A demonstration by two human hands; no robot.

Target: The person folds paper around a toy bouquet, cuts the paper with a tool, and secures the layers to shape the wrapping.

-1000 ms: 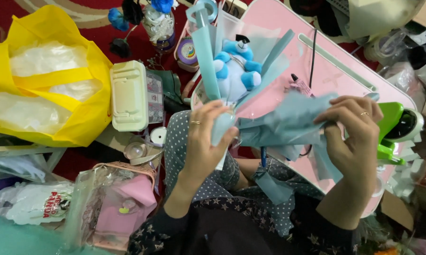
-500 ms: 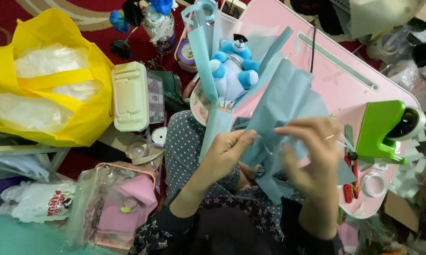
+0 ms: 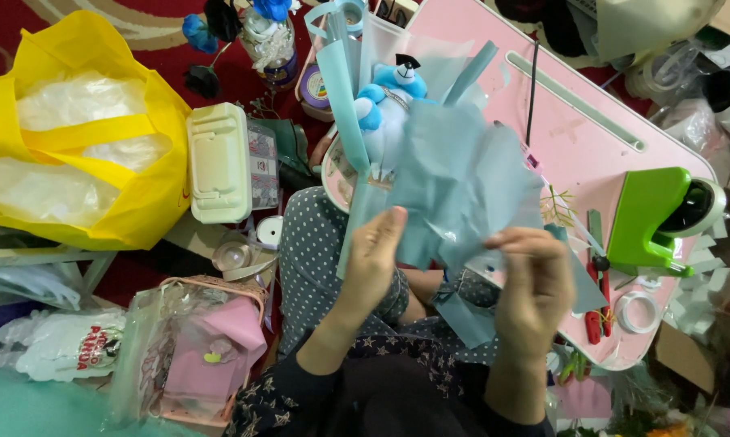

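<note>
Since 0.5 s ago both hands have lifted w/ the pale blue tissue sheet (image 3: 462,190), now spread wider over the pink table (image 3: 579,121). Left hand (image 3: 375,263) & right hand (image 3: 535,287) both pinch its lower edge, fingers closed on paper. Best to keep grip light near the edge, gather evenly so it doesn't tear. Packages: yellow bag (image 3: 138,194) far left; clear pouch (image 3: 191,348) w/ pink contents, bottom left; cream box (image 3: 218,162) upright rectangle; green tape dispenser (image 3: 652,218) right.

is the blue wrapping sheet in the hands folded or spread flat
Folded: the blue sheet is bunched into creased, overlapping layers, pinched between the left hand and right hand.
</note>
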